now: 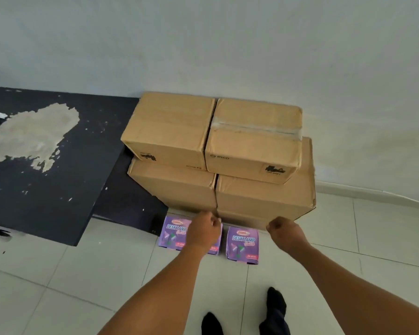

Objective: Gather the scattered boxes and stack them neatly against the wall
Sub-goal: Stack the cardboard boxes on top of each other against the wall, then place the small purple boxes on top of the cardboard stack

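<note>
So: four brown cardboard cartons stacked two-over-two against the white wall [252, 44], all closed, contents not visible. Lower right brown carton [266, 197] is the biggest showing; lower left brown carton [174, 187] beside it, touching. On top, upper left brown carton [167, 126] and upper right taped brown carton [254, 139], side by side. Black peeling tabletop [46, 165] sits left of the stack. On the white tiled floor [82, 274], just in front, two purple "DESK LAMP" boxes, closed: left purple box [172, 233], right purple box [242, 244]. Left hand [203, 232] over the left purple box, fingers curled; whether it grips anything, cannot tell. Right hand [283, 229] curled in a fist, holding nothing, near the lower right carton.
</note>
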